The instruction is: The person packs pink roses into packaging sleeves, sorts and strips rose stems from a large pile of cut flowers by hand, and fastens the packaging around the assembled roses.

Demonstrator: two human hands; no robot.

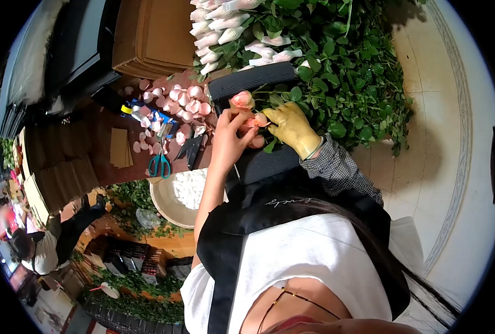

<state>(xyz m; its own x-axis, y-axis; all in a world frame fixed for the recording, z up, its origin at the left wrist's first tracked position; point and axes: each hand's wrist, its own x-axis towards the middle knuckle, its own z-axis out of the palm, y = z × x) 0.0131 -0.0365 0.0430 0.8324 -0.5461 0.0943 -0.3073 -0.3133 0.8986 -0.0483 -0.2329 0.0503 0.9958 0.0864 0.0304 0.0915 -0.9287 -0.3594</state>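
My bare left hand (232, 133) is closed, its thumb and fingers on the petals of a peach-pink rose (256, 120). On my right hand (295, 127) is a yellow rubber glove with a checked sleeve above it. Its fingers are wrapped round the same rose just below the bloom, where the stem is mostly hidden. Another pink rose (242, 100) lies just beyond my left fingers, and part of a further bloom shows below them. The roses are over a black ridged pad (267, 164), with leafy stems running to the right.
Loose petals (186, 103) cover the table beside teal-handled scissors (160, 166) and a black stapler-like tool (190, 151). Several net-wrapped roses (228, 22) and a large heap of foliage (353, 72) lie beyond. A tub of white pieces (166, 197) stands below; another person (44, 250) is farther left.
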